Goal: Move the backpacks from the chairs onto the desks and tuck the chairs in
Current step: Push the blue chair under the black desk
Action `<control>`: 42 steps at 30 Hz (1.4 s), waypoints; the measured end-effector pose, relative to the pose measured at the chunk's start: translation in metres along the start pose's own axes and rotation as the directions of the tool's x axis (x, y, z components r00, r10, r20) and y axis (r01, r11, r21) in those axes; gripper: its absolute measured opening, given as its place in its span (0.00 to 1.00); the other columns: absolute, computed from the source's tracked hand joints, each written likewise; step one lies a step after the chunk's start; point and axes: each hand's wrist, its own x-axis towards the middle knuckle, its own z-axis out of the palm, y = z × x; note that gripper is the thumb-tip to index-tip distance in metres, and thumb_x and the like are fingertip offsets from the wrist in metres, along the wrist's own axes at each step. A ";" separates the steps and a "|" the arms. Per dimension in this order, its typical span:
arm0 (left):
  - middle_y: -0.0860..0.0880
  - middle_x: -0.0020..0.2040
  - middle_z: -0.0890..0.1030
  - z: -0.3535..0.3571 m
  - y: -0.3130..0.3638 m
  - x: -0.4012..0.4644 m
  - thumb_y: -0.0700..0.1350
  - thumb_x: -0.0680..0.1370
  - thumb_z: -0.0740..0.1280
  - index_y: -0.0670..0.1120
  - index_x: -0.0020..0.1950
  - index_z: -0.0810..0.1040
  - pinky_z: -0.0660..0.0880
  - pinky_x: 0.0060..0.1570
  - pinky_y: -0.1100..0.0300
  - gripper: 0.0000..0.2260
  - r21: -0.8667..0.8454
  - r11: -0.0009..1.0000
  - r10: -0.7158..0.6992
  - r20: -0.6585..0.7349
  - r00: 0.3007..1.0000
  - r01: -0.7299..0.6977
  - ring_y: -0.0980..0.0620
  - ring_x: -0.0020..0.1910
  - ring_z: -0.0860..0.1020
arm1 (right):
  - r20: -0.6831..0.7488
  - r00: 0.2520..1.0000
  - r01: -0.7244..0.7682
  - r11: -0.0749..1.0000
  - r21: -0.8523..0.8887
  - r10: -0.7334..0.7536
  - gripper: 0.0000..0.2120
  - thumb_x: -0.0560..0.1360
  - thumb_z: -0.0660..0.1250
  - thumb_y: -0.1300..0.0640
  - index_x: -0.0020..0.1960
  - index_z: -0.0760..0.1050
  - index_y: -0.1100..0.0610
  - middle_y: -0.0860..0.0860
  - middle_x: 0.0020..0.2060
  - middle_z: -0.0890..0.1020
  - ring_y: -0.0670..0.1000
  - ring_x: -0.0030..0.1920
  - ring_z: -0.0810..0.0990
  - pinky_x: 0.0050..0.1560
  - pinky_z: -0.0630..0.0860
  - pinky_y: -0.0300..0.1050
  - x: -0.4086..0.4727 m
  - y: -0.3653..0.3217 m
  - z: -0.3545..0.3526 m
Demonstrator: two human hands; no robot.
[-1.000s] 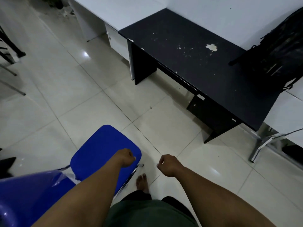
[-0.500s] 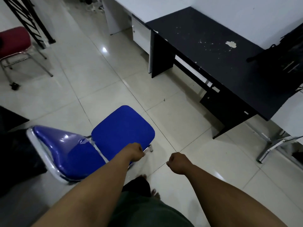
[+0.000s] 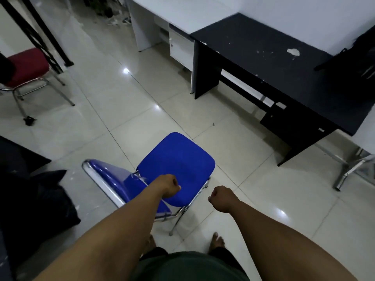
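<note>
A blue chair [image 3: 178,165] with a chrome frame stands on the tiled floor just in front of me, its seat bare. My left hand [image 3: 169,185] hovers over the near edge of the seat, fingers curled into a fist with nothing in it. My right hand [image 3: 221,197] is also a fist, to the right of the chair above the floor. A black desk [image 3: 284,65] stands ahead on the right, with a black backpack [image 3: 353,63] lying on its far right end. Another dark bag [image 3: 36,199] sits on the floor at my left.
A white desk [image 3: 182,15] with a drawer unit adjoins the black desk on its left. A red chair [image 3: 28,65] with chrome legs stands at far left, by a black metal railing. A chrome frame leg [image 3: 353,169] shows at right. My bare feet are below the chair.
The view has swung left and back, so the blue chair now sits nearer the middle and the red chair shows more fully. Both fists stay curled in front of me.
</note>
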 end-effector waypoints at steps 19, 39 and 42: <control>0.51 0.50 0.81 -0.060 -0.142 -0.037 0.59 0.76 0.64 0.52 0.55 0.78 0.70 0.58 0.52 0.14 0.352 0.890 0.361 -0.159 0.919 -0.289 0.49 0.52 0.77 | -0.106 0.993 0.067 0.968 0.242 -0.043 0.09 0.76 0.66 0.50 0.51 0.79 0.54 0.53 0.48 0.82 0.54 0.48 0.80 0.49 0.78 0.47 -0.032 -0.173 0.113; 0.51 0.56 0.80 -0.123 -0.231 -0.006 0.45 0.70 0.71 0.54 0.64 0.73 0.77 0.55 0.53 0.23 0.712 0.537 0.575 0.084 0.814 -0.453 0.47 0.52 0.79 | -0.470 0.871 0.050 0.979 -0.199 -0.140 0.21 0.72 0.67 0.59 0.64 0.73 0.51 0.50 0.54 0.82 0.55 0.49 0.82 0.50 0.80 0.50 -0.053 -0.247 0.169; 0.49 0.57 0.80 -0.121 -0.233 -0.005 0.44 0.73 0.69 0.53 0.64 0.72 0.79 0.55 0.47 0.21 0.721 0.529 0.567 0.092 0.819 -0.448 0.44 0.52 0.80 | -0.530 0.844 -0.002 0.987 -0.159 -0.083 0.20 0.71 0.67 0.58 0.63 0.73 0.51 0.50 0.53 0.83 0.55 0.49 0.82 0.49 0.79 0.49 -0.054 -0.256 0.176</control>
